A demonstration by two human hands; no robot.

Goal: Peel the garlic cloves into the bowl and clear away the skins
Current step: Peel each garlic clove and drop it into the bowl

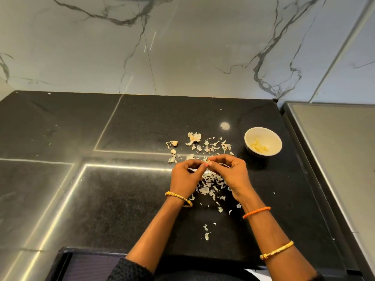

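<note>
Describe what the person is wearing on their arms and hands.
The left wrist carries a gold bangle. The right forearm carries two pieces: a twisted orange thread band near the wrist and a gold bangle further up the arm. A dark knitted sleeve covers the left upper forearm at the bottom edge. A thumbnail on the left hand is painted pink. No rings show.

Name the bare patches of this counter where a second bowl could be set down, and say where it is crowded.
Free: the black counter left of the two unpeeled cloves, and the strip behind the skins up to the marble wall. Crowded: skins lie between the cloves and the white bowl, and under both hands.
</note>
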